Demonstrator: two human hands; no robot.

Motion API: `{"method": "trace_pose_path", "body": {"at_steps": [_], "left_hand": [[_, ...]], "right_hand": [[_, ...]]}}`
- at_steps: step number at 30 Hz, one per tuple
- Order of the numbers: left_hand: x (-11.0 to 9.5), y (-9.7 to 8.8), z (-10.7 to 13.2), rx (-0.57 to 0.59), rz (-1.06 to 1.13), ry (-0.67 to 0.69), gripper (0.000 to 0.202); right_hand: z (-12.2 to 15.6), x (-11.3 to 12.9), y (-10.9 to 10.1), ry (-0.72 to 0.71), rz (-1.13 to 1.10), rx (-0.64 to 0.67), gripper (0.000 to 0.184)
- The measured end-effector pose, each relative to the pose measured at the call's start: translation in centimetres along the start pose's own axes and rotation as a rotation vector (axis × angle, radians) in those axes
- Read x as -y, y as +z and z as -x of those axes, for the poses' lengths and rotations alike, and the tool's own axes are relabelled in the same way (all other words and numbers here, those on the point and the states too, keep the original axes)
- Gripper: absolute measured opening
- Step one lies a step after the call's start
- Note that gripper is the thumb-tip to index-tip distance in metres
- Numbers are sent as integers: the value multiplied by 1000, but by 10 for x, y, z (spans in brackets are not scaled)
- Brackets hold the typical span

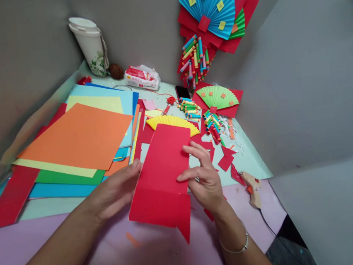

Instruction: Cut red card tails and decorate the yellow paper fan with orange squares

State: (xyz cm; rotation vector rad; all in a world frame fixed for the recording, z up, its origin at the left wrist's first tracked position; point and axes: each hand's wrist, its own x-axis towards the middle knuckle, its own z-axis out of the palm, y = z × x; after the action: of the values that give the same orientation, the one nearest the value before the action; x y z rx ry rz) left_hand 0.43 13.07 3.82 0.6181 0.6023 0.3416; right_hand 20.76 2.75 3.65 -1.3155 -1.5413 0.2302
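The table (254, 158) is sitting in a corner between grey walls, its top showing pale green farther back and lilac nearer the person. A red sheet of paper (165, 175) is being held just above the near part of the table, tilted up toward the viewer; it is creased across its lower part, and a narrow strip is hanging down at its lower right corner. The left hand (119, 190) is pressing against the sheet's left edge with fingers stretched out and loosely open, thumb tip at the paper. The right hand (204, 175) is pinching the right edge between thumb and fingers, a thin bracelet (237, 249) circling its wrist.

A stack of coloured paper sheets (80, 137), orange on top, is lying to the left. A yellow paper fan (171, 122) is peeking out just behind the red sheet, partly hidden by it. Farther right a green paper fan (217, 97) with rolled paper tubes is lying among scraps. A glue gun (253, 187) is resting near the right hand. A blue paper fan (210, 8) is hanging on the wall, and a white cup (91, 47) and a tissue pack (142, 77) are standing in the corner.
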Motion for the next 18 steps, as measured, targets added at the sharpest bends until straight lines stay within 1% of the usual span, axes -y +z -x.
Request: {"method": "trace_pose_path", "body": {"at_steps": [2,4,5,7,9,11,14,16,18], "left_hand": [[4,1,0,3,-16,-71,37],[5,2,0,-12,-55,-108,36],[5,2,-2,-25,-65,-103,37],[4,0,-5,-61,-69,-54,39],[2,-1,-7,-105,-71,5,41],[1,-3,-9,-134,-76,38,42],[0,-2,-8,-141,-85,47,42],[0,0,-7,-141,-83,42,41],[0,1,-8,-147,-74,37,41]], "right_hand": [[1,-7,5,-3,62,54,41],[3,-14,8,68,50,30,40],[3,-16,9,143,9,2,38],[5,-19,11,362,-157,-26,36],[7,-19,12,586,-375,16,31],[8,-16,16,736,-515,88,26],[8,-11,22,819,-535,160,25],[7,-8,26,852,-514,163,28],[7,-6,29,873,-500,139,28]]}}
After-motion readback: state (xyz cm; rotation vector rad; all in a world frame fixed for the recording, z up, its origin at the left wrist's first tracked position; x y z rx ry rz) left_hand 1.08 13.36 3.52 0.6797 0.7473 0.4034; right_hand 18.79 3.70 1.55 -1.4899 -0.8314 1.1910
